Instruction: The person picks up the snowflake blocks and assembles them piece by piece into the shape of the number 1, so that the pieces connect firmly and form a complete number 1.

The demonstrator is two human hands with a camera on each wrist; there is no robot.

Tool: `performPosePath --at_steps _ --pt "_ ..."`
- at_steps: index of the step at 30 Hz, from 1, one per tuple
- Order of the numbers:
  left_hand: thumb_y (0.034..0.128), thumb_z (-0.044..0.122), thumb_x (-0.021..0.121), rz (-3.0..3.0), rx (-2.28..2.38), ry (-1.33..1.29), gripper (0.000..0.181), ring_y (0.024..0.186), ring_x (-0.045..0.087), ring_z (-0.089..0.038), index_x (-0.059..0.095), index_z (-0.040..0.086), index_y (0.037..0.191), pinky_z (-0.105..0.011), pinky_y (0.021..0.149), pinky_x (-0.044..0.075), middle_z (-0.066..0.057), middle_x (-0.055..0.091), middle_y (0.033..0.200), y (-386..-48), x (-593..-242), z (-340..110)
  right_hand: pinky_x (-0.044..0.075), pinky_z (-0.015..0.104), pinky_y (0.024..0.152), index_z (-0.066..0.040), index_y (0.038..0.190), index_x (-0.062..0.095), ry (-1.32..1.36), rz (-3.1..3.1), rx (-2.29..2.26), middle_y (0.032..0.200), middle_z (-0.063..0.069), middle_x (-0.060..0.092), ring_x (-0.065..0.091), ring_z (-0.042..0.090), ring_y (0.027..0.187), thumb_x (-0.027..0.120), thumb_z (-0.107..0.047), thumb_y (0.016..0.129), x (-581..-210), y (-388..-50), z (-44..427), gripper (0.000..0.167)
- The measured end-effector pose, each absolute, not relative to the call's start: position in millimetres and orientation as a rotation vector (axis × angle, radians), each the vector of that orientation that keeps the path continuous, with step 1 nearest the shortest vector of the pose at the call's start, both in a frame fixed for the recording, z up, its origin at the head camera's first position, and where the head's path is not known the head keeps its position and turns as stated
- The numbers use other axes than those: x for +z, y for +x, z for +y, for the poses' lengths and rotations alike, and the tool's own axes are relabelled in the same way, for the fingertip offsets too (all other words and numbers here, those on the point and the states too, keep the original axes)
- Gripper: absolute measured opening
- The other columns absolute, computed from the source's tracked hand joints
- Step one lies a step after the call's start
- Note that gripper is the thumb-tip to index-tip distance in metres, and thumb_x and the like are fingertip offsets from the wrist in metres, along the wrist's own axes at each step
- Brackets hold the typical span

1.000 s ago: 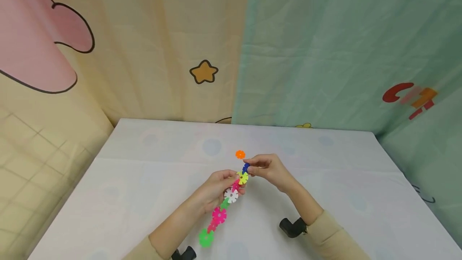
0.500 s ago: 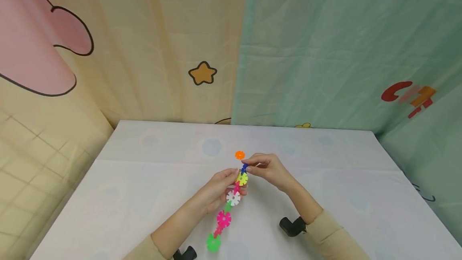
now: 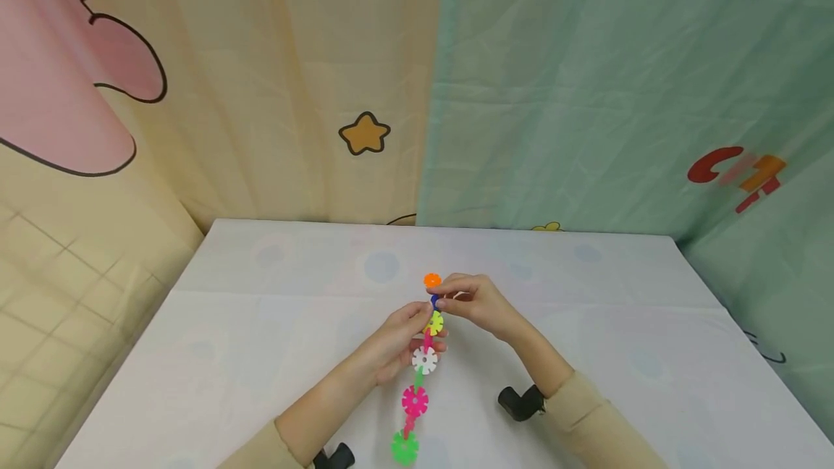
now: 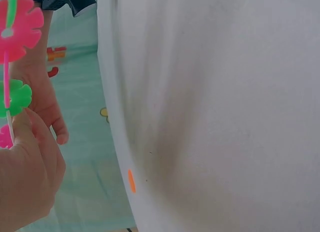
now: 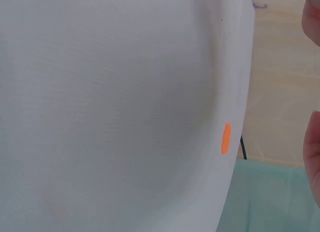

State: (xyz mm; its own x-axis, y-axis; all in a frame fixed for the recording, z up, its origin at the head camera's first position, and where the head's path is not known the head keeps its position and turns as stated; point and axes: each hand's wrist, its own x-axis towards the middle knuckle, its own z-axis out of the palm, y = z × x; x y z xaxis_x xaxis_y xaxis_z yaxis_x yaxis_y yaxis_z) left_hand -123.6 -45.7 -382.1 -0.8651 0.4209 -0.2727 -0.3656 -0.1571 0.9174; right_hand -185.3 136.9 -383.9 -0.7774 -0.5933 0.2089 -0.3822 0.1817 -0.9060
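Observation:
A chain of flower-shaped interlocking plastic discs hangs between my hands in the head view. From its top come a blue disc [image 3: 434, 301], a yellow disc [image 3: 436, 322], a white disc [image 3: 425, 360], a large pink disc [image 3: 415, 401] and, at the bottom, a bright green disc [image 3: 405, 447]. Thinner pink and green discs sit edge-on between them. My left hand [image 3: 396, 342] grips the chain near the yellow disc. With thumb and fingertips, my right hand [image 3: 478, 304] pinches the blue disc, partly covering it. Only fingertips [image 5: 312, 154] show in the right wrist view.
On the white-covered table [image 3: 274, 353], an orange disc [image 3: 432, 280] lies flat just beyond my right fingertips. Printed curtains [image 3: 560, 129] hang behind the table's far edge. Dark wrist cameras [image 3: 521, 404] stick out from both wrists.
The chain's lower end has swung to the right, so the chain hangs nearly straight down the view. My right hand has shifted slightly left with the blue disc. The orange disc stays put.

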Motion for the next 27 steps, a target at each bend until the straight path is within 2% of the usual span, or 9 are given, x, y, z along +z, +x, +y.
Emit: performPosePath --at_steps 6,20,27 --pt "0.0973 0.038 0.046 1.614 2.064 0.049 0.051 0.077 0.063 -0.011 0.04 -0.001 0.13 -0.024 0.076 0.053 -0.011 0.059 0.101 -125.9 -382.6 -46.5 0.051 0.03 0.077 0.003 0.11 0.067 -0.919 2.259 -1.616 0.097 0.013 0.064 0.057 0.018 0.086 0.062 -0.001 0.087 -373.3 -182.2 131.6 0.023" --pt "0.0978 0.037 0.045 1.606 2.066 0.031 0.05 0.078 0.064 -0.011 0.039 -0.001 0.13 -0.026 0.078 0.053 -0.014 0.058 0.105 -128.6 -385.5 -48.5 0.05 0.033 0.079 0.002 0.111 0.066 -0.891 2.219 -1.62 0.097 0.009 0.065 0.054 0.023 0.088 0.062 -0.003 0.088 -381.6 -189.0 130.6 0.024" --pt "0.0986 0.035 0.045 1.62 2.072 0.068 0.05 0.079 0.063 -0.012 0.038 -0.004 0.13 -0.023 0.075 0.053 -0.011 0.058 0.1 -128.0 -386.9 -50.0 0.051 0.031 0.08 0.004 0.113 0.063 -0.738 2.249 -1.626 0.108 0.021 0.063 0.057 0.022 0.091 0.065 -0.009 0.087 -385.0 -196.0 132.1 0.029"
